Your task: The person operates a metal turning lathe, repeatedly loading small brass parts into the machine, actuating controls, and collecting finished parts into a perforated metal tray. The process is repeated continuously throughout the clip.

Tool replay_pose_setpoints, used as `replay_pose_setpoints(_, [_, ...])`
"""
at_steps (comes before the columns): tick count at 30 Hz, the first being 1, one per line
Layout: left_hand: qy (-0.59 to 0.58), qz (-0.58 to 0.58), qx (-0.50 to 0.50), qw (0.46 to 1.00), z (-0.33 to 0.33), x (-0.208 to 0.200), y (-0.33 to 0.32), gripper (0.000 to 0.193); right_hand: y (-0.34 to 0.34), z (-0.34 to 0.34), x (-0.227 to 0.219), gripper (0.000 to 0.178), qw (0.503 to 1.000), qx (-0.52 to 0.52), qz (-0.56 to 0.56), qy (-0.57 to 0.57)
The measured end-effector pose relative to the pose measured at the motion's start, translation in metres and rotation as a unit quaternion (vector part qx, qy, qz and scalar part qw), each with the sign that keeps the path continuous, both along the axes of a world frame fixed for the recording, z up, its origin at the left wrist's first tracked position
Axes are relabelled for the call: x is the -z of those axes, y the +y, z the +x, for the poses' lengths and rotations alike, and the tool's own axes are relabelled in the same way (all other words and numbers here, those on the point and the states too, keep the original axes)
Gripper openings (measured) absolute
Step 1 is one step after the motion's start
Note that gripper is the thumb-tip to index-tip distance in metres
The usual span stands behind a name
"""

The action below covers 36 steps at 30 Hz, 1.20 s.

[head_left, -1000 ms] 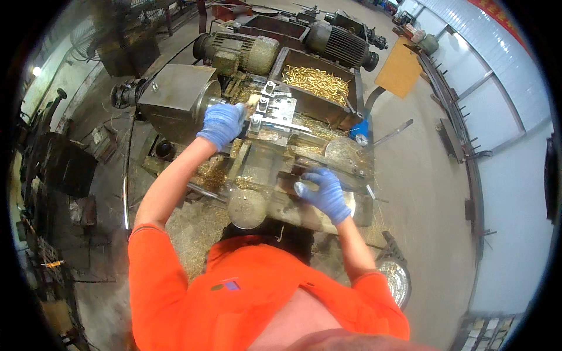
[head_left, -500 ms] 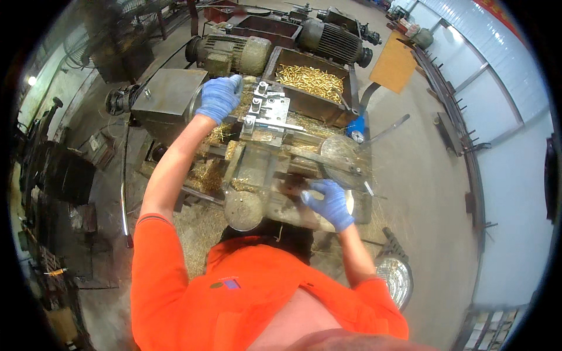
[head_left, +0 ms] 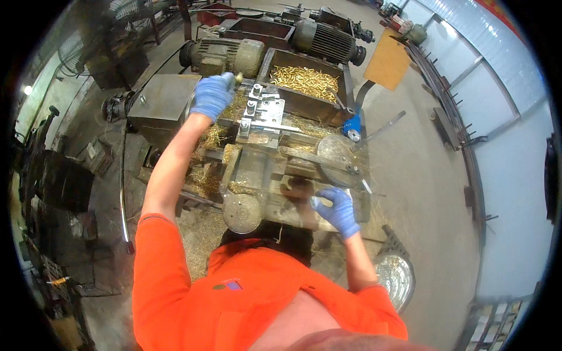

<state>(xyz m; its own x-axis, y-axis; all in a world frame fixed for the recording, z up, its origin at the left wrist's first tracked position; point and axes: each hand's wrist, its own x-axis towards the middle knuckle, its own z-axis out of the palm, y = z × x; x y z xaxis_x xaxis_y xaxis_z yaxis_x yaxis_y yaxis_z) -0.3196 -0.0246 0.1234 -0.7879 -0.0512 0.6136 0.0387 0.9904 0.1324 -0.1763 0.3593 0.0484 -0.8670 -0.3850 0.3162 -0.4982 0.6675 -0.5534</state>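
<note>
Left hand [head_left: 212, 95], fingers curled, contents unclear, nearer the ribbed motor [head_left: 225, 54] than before; right hand [head_left: 338, 209] loosely unclenched.

a caged fan [head_left: 71, 60] stands at the upper left, with a small bright light [head_left: 28, 90] farther out toward the rim; below them a dark block [head_left: 64, 180] sits on the floor, and a small orange-yellow item [head_left: 57, 281] lies lower down; on the other side a tan board [head_left: 388, 59] leans at a slant, a rounded greyish tank [head_left: 417, 34] stands beyond it, and long dark bars [head_left: 445, 111] run along the foot of a pale panelled wall [head_left: 508, 181]; a red banner [head_left: 494, 14] crosses the upper right corner, and a round silvery dish [head_left: 396, 279] shows at the lower right
</note>
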Motion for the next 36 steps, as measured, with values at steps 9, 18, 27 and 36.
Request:
replay_pose_setpoints(9, [0.02, 0.003, -0.091, 0.996, 0.092, -0.022, -0.078, 0.037, 0.077, 0.048, 0.024, 0.029, 0.982, 0.18, 0.024, -0.051])
replay_pose_setpoints(18, [-0.178, 0.014, -0.093, 0.98, 0.133, -0.029, -0.121, 0.046, 0.257, 0.151, 0.048, 0.052, 0.829, 0.538, -0.011, -0.15])
replay_pose_setpoints(27, [0.041, 0.059, -0.022, 0.997, 0.155, -0.034, -0.114, 0.038, 0.322, 0.262, 0.126, 0.052, 0.762, 0.54, 0.163, -0.318])
replay_pose_setpoints(36, [-0.12, 0.086, -0.044, 0.988, 0.178, -0.047, -0.077, 0.039, 0.288, 0.181, 0.131, 0.057, 0.766, 0.491, 0.218, -0.354])
